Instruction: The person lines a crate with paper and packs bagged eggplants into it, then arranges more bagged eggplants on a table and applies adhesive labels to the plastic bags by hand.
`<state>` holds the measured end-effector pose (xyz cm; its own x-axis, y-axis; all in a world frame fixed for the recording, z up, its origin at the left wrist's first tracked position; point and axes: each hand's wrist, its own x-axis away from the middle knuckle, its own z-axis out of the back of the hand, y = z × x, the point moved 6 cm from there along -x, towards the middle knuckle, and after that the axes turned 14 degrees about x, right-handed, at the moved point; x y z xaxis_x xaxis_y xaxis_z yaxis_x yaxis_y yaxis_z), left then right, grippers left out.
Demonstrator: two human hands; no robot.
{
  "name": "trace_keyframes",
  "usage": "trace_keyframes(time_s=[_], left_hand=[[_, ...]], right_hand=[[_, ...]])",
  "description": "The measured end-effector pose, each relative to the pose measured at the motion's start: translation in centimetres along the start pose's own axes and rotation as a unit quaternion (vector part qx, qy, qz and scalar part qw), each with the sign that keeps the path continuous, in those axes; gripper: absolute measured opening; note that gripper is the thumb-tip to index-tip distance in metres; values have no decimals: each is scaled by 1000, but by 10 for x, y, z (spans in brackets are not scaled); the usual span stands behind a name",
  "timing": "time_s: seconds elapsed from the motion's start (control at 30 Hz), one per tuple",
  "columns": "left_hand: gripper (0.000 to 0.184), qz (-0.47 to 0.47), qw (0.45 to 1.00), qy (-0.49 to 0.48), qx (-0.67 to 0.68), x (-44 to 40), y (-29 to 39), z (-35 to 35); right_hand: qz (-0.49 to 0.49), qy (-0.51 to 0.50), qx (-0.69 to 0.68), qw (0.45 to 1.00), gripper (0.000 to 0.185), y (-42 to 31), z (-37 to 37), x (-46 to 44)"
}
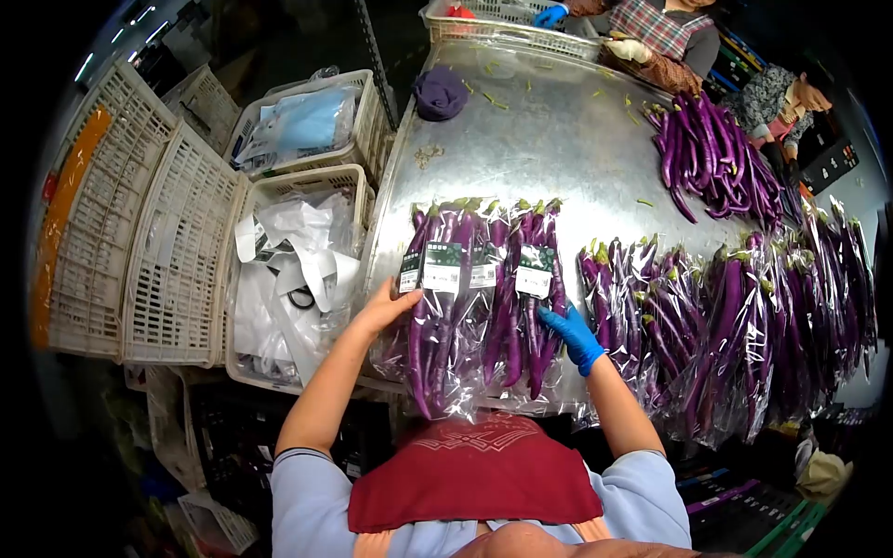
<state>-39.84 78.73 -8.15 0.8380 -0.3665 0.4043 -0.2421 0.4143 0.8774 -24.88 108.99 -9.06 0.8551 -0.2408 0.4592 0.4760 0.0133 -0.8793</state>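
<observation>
Clear bags of long purple eggplants [437, 339] lie side by side at the near edge of the metal table, stems pointing away from me. Green-and-white labels [442, 268] sit across them. My left hand [383, 309], bare, grips the left side of the group, its thumb toward the label and its other fingers partly hidden. On the opposite side, my right hand [574, 337], in a blue glove, has its fingers closed around the edge of the rightmost bag [535, 325]. The bag bottoms hang slightly over the table edge near my red apron [474, 470].
More bagged eggplants [735, 325] line the right side. Loose eggplants [712, 153] are heaped at the far right near two people. A purple cloth [439, 93] lies at the table's [530, 121] far left. Crates [307, 177] with plastic bags and label strips stand left.
</observation>
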Motion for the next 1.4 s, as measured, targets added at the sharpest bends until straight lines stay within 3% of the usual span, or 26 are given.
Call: trace_keyframes(time_s=[0.07,0.1,0.13,0.17,0.2,0.27,0.33,0.37,0.4,0.43,0.47,0.5,0.6,0.67,0.73,0.8,0.87,0.93,0.97,1.0,1.1,1.17,1.23,1.27,1.33,1.4], left_hand=[[75,-89,960,114,-240,10,20,0],[73,-110,930,106,-334,15,29,-10],[65,-73,959,73,-266,26,46,-21],[60,-73,974,79,-202,22,33,-27],[54,-73,984,85,-135,18,18,-34],[44,-144,972,125,-134,20,27,-40],[42,-197,963,144,-113,26,31,-38],[38,-108,988,104,-37,28,33,-35],[37,-131,980,75,131,23,19,-35],[39,-99,954,34,282,29,28,-36],[43,-139,945,26,296,41,36,-29],[45,-105,936,16,336,51,37,-25],[58,-131,839,41,526,94,33,1],[66,-166,798,90,572,137,21,34],[69,-181,751,116,625,187,-2,68],[69,-227,752,198,586,241,-40,112],[68,-211,732,290,580,295,-98,144],[65,-228,685,387,573,361,-145,170],[64,-203,656,422,591,389,-171,177],[64,-176,628,455,606,416,-198,183],[59,-199,572,524,599,468,-298,208],[55,-209,563,562,569,491,-329,225],[57,-198,513,588,594,501,-378,239],[57,-189,492,597,604,504,-392,244],[57,-146,482,610,612,505,-428,250],[50,-49,499,659,561,502,-485,243]], right_hand=[[54,-16,84,995,66,-3,5,-7],[111,-12,141,984,65,-7,9,-11],[168,-7,197,966,64,-10,10,-13],[220,109,346,906,55,-28,12,-3],[296,155,388,859,45,-51,8,13],[208,112,156,959,38,-34,9,9],[90,69,-12,993,30,-34,14,9],[43,66,-48,996,27,-51,15,18],[21,52,-97,994,29,-48,18,16],[15,58,-80,995,30,-65,14,25],[0,63,-81,995,29,-38,28,19],[22,64,-90,994,33,-51,26,26],[81,56,-131,987,47,-85,15,42],[109,38,-176,978,56,-98,-3,44],[146,-38,-89,985,57,-112,-26,35],[180,-104,-4,978,59,-125,-55,34],[168,-101,-67,978,56,-139,-133,67],[110,-185,87,973,46,-121,-214,71],[49,-202,58,977,50,-105,-260,78],[26,-354,94,930,50,-95,-311,87],[2,-483,155,861,49,-77,-466,146],[-16,-560,134,817,48,-46,-557,170],[13,-631,93,770,50,-17,-634,186],[-25,-662,72,745,50,8,-669,180],[-34,-707,80,702,49,61,-732,161],[-30,-640,221,735,49,110,-771,139]])
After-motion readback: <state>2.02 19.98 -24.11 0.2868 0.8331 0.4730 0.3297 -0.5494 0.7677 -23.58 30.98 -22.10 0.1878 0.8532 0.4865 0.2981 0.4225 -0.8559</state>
